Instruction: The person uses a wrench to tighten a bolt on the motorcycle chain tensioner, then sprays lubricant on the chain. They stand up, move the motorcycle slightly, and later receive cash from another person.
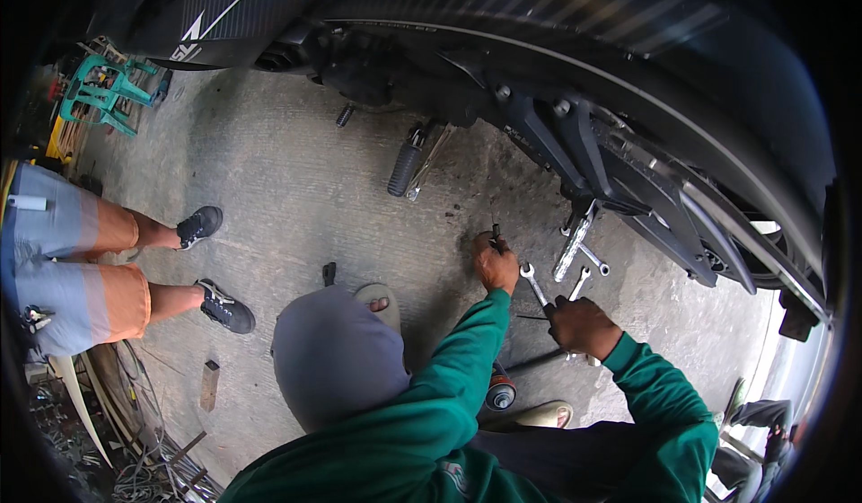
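Note:
My left hand is closed, low over the concrete floor, with a short dark bolt-like piece showing past the fingertips. Its exact kind is too small to make out. A silver open-end wrench sticks up out of my right hand, whose fingers wrap round its shaft. Beyond that hand, another wrench and a ring-ended wrench lie near a shiny metal bar below the motorcycle. A long dark bar runs on the floor under my right wrist.
A black footrest juts from the motorcycle. Near my knees stands a round red-and-black can-like object. At left are a person in shorts, a green plastic chair, a small wooden block and piled metal scraps.

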Tool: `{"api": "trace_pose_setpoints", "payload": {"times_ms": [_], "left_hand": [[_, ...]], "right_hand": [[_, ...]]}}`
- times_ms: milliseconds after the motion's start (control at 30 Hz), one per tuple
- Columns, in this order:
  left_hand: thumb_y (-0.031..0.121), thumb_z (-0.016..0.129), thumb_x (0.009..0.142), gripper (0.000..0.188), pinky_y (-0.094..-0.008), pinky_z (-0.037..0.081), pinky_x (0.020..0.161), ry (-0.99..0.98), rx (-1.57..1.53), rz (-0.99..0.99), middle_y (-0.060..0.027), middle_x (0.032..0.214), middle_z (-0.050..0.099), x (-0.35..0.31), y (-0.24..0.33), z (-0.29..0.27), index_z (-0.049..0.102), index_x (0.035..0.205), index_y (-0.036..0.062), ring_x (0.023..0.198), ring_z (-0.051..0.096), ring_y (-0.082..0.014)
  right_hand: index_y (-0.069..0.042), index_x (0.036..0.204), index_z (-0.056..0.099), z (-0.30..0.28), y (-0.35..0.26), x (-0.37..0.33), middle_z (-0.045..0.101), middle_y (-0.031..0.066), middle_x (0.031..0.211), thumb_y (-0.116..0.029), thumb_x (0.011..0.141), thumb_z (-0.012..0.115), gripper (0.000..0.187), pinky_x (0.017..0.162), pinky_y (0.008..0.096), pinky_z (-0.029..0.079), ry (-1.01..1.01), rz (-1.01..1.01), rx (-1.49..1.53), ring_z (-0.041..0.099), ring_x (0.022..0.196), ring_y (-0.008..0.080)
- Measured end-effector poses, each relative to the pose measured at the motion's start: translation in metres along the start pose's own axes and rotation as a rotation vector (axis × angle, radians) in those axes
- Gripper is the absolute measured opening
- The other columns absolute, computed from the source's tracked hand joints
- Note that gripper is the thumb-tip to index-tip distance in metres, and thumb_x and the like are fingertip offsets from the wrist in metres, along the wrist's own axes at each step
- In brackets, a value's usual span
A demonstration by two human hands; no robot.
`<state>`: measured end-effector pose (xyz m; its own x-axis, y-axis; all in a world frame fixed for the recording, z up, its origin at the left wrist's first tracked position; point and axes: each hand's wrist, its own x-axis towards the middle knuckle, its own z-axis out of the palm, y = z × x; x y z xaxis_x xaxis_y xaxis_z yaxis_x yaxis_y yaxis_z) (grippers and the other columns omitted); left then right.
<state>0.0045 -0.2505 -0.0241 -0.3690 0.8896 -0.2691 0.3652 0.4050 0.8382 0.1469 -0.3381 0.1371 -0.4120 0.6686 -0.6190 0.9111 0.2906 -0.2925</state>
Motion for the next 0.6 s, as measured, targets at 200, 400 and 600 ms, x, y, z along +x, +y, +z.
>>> {"api": "trace_pose_setpoints", "payload": {"times_ms": [200, 400, 600], "left_hand": [[0.015, 0.061, 0.097, 0.024, -0.0502, 0.048, 0.086, -0.007, -0.012, -0.026, -0.0236, 0.108, 0.064, 0.000, 0.004, -0.001, 0.057, 0.113, -0.0022, 0.100, 0.062, -0.0425], [0.017, 0.062, 0.096, 0.025, -0.0494, 0.048, 0.087, 0.052, -0.040, 0.004, -0.0250, 0.110, 0.064, 0.002, -0.011, -0.007, 0.060, 0.111, -0.0030, 0.103, 0.062, -0.0429], [0.017, 0.064, 0.095, 0.026, -0.0475, 0.050, 0.087, 0.049, -0.023, -0.055, -0.0270, 0.106, 0.069, 0.012, -0.015, -0.012, 0.068, 0.107, -0.0051, 0.100, 0.067, -0.0421]], "right_hand": [[-0.001, 0.103, 0.065, 0.002, 0.010, 0.005, 0.069, 0.0234, 0.096, -0.015, 0.090, 0.053, 0.023, 0.077, 0.0510, 0.057, -0.080, -0.076, -0.022, 0.071, 0.088, 0.0396], [-0.001, 0.102, 0.067, 0.005, -0.008, 0.014, 0.070, 0.0233, 0.099, -0.016, 0.091, 0.053, 0.023, 0.080, 0.0509, 0.057, -0.032, -0.056, -0.053, 0.071, 0.091, 0.0395], [0.000, 0.111, 0.066, 0.014, -0.019, 0.022, 0.069, 0.0263, 0.103, -0.015, 0.092, 0.053, 0.027, 0.081, 0.0519, 0.057, -0.104, -0.061, -0.060, 0.071, 0.096, 0.0416]]}}
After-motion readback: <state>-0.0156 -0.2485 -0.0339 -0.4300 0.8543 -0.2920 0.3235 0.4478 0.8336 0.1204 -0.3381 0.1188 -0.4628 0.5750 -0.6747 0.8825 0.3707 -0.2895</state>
